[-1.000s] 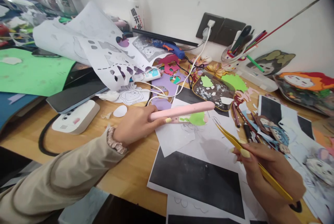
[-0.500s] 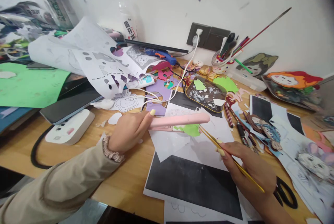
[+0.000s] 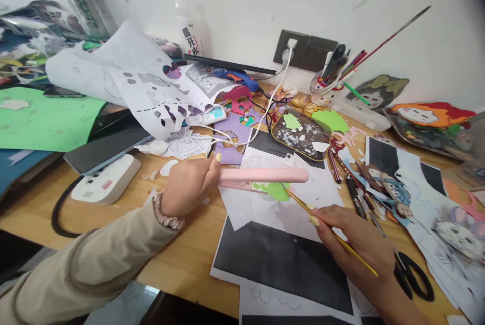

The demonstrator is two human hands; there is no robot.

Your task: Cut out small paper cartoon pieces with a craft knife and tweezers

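The left hand (image 3: 191, 183) is closed around the rear end of the pink tool (image 3: 265, 176), whose long upper arm points to the right. The right hand (image 3: 356, 244) pinches the yellow tweezers (image 3: 356, 254) between thumb and fingers, tips directed away and to the left. The tips are at the green piece (image 3: 278, 192); whether they grip it cannot be told. The green piece shows along the near side of the upper arm. Beneath these lies a white sheet (image 3: 322, 198), adjoining a black-printed sheet (image 3: 280, 264) nearer the person. Beside the right hand, black-handled scissors (image 3: 400, 262) rest on the wooden surface (image 3: 178, 264). Farther out, a brown tray (image 3: 316, 128) carries green and white scraps, a white cable (image 3: 276, 93) runs to the wall socket (image 3: 282, 42), and a blue glue gun (image 3: 242, 80) lies beyond the purple sheet (image 3: 227, 120)
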